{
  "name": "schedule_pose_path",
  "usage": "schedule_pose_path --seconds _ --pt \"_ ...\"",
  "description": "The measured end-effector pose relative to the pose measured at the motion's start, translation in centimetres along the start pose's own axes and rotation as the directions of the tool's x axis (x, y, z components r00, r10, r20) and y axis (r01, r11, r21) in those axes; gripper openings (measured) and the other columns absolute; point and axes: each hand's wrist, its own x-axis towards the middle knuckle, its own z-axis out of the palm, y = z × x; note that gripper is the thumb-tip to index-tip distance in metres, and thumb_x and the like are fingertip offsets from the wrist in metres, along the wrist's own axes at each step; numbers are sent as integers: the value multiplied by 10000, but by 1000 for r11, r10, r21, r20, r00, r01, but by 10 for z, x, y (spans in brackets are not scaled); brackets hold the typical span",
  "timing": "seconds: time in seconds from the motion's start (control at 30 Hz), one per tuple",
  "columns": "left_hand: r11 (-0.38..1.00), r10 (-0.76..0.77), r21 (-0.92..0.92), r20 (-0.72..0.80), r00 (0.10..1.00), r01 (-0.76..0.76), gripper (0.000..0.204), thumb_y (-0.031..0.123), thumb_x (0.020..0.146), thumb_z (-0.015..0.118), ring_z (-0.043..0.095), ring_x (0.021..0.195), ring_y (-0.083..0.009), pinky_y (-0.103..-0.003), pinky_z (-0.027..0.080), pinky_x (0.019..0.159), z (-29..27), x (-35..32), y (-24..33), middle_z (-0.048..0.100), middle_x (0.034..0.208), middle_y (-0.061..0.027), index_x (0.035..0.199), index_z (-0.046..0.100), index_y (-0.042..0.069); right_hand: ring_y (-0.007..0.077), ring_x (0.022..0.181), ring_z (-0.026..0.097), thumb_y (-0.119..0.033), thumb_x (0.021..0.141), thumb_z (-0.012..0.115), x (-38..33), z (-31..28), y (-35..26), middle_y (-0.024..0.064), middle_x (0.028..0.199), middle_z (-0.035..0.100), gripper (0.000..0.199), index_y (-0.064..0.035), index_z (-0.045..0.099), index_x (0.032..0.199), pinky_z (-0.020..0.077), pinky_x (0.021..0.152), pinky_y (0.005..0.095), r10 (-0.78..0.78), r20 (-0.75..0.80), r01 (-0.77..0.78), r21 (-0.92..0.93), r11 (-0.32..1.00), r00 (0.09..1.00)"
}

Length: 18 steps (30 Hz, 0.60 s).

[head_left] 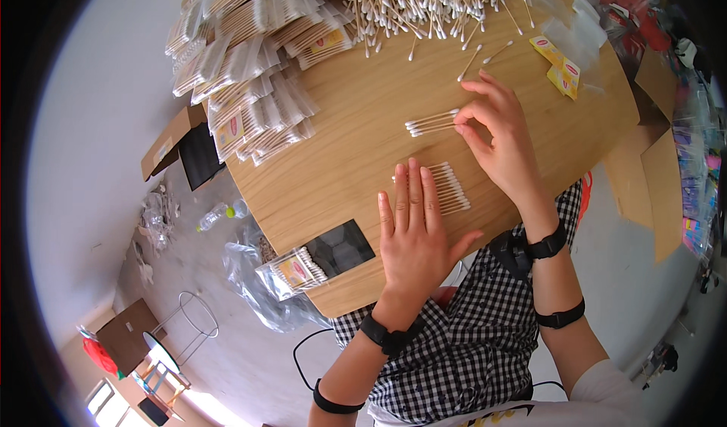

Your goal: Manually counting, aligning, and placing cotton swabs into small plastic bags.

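Note:
My left hand (414, 249) lies flat, fingers stretched, across one end of a neat row of cotton swabs (450, 188) on the wooden table. Farther off, my right hand (501, 135) pinches thumb and forefinger at the right tips of a few cotton swabs (430, 123) lying side by side; its other fingers are raised. Two loose swabs (469, 62) rest just beyond that hand. At the far edge a big heap of loose swabs (424, 4) spreads over the table (356, 116).
Clear packs of swabs (257, 71) are stacked at the far left. One filled pack (297, 271) sits by a black pad (341, 249) at the near left edge. Yellow cards (559, 69) and clear plastic bags (575, 29) lie at the right. A cardboard box (644, 169) stands beyond the right edge.

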Motion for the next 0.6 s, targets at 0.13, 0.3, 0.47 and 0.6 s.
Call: schedule_pose_path --seconds 0.13,0.3,0.47,0.6 --pt "999 10 37 -1 1000 -10 1091 703 807 572 221 1472 -391 -551 165 1176 -1 0 3 260 1551 -287 1467 278 -115 331 1128 549 -25 785 716 -8 -21 -9 99 1127 609 144 -68 593 846 454 927 424 29 -35 -27 43 999 999" --pt "998 -12 58 32 999 10 1096 709 811 556 206 1473 -401 -532 177 1180 10 -4 -1 244 1554 -294 1461 275 -126 267 869 572 -13 761 712 -28 -29 -21 55 899 594 149 -63 583 815 487 774 381 -52 176 37 85 996 983" --pt "998 -6 62 33 999 4 1093 715 816 538 202 1475 -397 -528 176 1182 9 -2 1 239 1556 -294 1461 274 -127 240 807 568 -18 734 705 -24 -25 -24 40 823 567 148 -63 575 788 490 739 368 -207 252 199 57 978 945" --pt "997 -6 74 32 999 4 1093 712 818 539 204 1474 -396 -527 173 1183 5 -2 0 236 1557 -292 1465 265 -125 240 801 566 -35 731 702 -15 -25 -23 44 808 562 146 -62 565 774 492 739 363 -264 301 254 70 965 916"
